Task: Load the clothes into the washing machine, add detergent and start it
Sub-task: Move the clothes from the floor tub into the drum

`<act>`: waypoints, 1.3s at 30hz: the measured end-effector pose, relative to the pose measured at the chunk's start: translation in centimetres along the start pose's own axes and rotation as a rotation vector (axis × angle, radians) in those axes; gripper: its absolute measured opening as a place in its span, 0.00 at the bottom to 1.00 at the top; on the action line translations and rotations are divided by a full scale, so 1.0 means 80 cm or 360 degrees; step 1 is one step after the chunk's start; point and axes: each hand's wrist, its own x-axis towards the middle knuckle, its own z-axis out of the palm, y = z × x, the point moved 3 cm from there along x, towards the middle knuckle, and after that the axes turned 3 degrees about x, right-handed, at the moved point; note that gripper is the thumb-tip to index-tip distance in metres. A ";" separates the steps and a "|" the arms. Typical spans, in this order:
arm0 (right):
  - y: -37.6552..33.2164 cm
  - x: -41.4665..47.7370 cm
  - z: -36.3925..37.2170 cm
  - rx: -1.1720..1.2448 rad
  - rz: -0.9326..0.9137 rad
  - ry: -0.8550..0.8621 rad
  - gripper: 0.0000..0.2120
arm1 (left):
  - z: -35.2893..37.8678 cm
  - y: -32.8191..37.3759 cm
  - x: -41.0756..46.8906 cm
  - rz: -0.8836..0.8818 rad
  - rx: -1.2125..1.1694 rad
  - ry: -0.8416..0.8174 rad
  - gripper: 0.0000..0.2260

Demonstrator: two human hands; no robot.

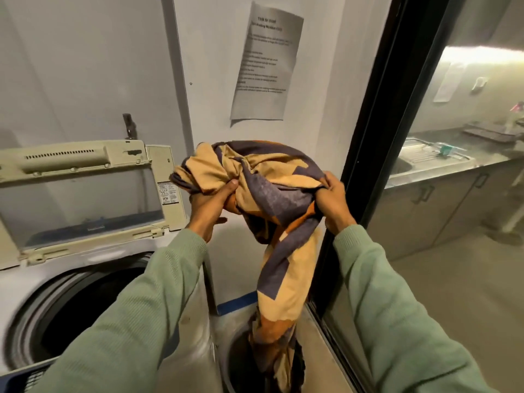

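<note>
Now | left hand (211,201), right hand (334,198): both gripping one cloth (272,194) | one washer (85,279): open

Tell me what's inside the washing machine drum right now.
The drum under the raised lid looks dark; no clothes show in the visible part. The left sleeve covers its right side. The patterned cloth hangs from both hands into the bucket.

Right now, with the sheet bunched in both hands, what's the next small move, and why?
Probably lift higher, then swing left. The patterned sheet is gripped by the left hand and right hand, but its tail hangs into the bucket. The washer drum is open, lid up.
</note>
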 end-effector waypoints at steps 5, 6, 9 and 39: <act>-0.036 0.015 -0.011 -0.0148 -0.0076 0.0128 0.11 | -0.032 0.024 -0.020 0.0209 0.0295 0.0601 0.61; -0.041 0.012 -0.012 -0.0194 -0.0064 0.0158 0.09 | -0.037 0.033 -0.023 0.0328 0.0420 0.0605 0.59; -0.054 0.002 -0.003 -0.0264 -0.0035 0.0184 0.09 | -0.019 0.049 -0.033 0.0460 0.0912 -0.0053 0.54; 0.110 -0.133 0.049 -0.0961 0.0635 -0.0655 0.74 | -0.016 0.189 -0.044 0.0712 -0.0334 0.0344 0.26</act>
